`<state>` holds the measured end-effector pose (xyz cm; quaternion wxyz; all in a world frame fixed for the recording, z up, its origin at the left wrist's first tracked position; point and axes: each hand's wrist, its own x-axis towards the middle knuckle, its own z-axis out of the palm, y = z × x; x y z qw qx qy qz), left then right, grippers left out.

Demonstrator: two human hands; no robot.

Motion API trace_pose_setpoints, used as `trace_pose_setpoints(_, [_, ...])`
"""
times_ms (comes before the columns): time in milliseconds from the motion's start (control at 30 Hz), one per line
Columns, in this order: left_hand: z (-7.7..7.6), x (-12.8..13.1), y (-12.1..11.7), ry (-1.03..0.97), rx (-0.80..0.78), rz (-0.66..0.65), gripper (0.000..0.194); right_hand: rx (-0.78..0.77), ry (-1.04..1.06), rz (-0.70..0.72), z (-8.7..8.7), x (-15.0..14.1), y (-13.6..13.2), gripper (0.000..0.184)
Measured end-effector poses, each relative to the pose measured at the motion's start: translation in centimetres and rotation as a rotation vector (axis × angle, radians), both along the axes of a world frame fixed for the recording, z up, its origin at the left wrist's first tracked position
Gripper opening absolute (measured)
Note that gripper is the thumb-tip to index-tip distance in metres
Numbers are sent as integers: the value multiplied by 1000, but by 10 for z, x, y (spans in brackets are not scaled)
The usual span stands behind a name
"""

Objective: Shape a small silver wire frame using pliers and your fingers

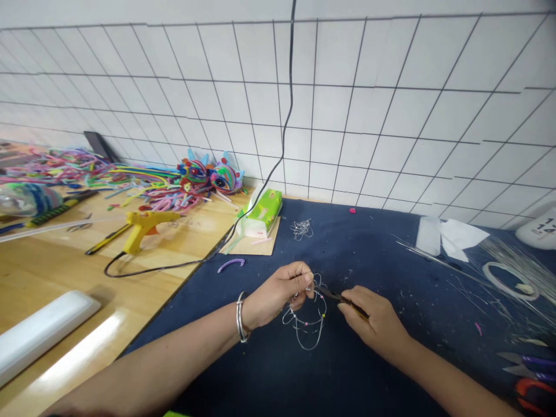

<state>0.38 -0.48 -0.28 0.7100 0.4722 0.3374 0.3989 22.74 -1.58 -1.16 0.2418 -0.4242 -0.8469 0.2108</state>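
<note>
one openwork piece of looped silver wire strung with small pink and yellow beads (306, 324), held above a dark blue cloth (243, 370), in front of the person. left hand (280, 289): thumb and fingers pinching the piece at its upper edge; a silver double-band bracelet (240, 317) at the wrist. right hand (371, 315): fingers wrapped round the handles of dark metal pliers (332, 294), tips at the wire beside the left fingertips; whether the jaws grip it, cannot tell. beyond, on the cloth: a loose tangle of thin silver wire (301, 229); a curved purple strip (231, 264). further back, a green and white soft tissue pack (264, 215) on a flat brown square (264, 249). to the left, on pale wood: a yellow glue gun (147, 227) with black cord, beside a yellow and black cutter knife (108, 239); behind, a heap of multicoloured fuzzy stems (65, 165). far right: a bundle of straight silver wires (521, 260); near it, scissors with purple handles (536, 368), partly cut off.
</note>
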Motion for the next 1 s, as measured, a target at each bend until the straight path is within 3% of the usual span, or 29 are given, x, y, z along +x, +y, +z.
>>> trace_pose_setpoints(200, [3,-1,1,115,116,-14,22,-91,60,-3,4,-2,0,14])
trace_pose_setpoints(367, [6,-5,1,328,286,13,25,-104,67,-1,4,-1,0,15])
trace_pose_setpoints(600, [8,-8,5,505,633,115,17,-115,67,-10,5,-2,0,15])
trace_pose_setpoints(1000, [11,-9,2,662,712,106,19,-120,22,4,2,0,1,16])
